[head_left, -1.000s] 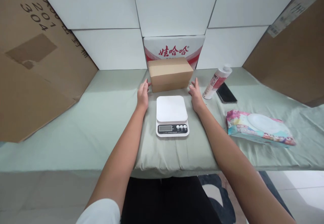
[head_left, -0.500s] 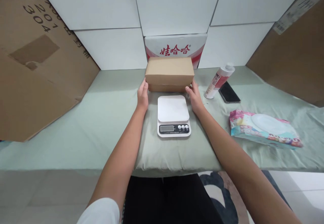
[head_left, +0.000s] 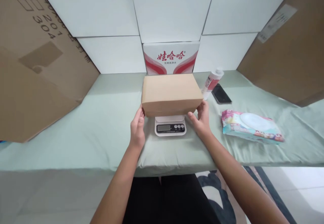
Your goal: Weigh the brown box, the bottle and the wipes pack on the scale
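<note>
left hand and right hand clamped on box ends | over scale — contact unclear | bottle behind

I see through one camera only, worn on the head, looking forward and down from close above the worktop. The scale sits at frame centre, white wall panels fill the top, and my lap lies along the bottom edge.
</note>
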The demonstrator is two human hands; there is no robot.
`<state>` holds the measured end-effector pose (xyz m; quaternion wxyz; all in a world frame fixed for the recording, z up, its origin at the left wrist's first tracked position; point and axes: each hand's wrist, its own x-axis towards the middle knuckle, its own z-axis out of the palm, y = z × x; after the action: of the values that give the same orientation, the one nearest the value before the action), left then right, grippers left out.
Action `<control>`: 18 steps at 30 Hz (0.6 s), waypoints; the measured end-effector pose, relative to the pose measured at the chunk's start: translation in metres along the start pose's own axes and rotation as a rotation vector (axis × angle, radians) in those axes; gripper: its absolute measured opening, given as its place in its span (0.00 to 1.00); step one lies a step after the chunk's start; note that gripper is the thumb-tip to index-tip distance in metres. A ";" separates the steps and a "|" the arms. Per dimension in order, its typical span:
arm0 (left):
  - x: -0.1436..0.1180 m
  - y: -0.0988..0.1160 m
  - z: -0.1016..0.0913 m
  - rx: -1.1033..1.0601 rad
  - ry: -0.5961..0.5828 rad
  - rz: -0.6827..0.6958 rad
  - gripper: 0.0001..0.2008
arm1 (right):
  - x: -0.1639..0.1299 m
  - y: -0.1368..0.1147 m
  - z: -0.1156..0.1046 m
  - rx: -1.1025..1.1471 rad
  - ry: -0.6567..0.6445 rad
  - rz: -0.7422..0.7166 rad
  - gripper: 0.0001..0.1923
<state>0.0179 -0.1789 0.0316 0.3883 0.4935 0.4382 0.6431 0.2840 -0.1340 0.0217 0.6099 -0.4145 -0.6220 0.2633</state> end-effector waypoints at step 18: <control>0.004 0.004 -0.003 0.005 -0.007 0.053 0.40 | 0.001 -0.010 -0.006 -0.128 0.140 -0.079 0.36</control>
<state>0.0141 -0.1770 0.0359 0.3713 0.5083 0.4251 0.6504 0.2884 -0.1393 0.0308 0.6341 -0.4451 -0.6092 0.1693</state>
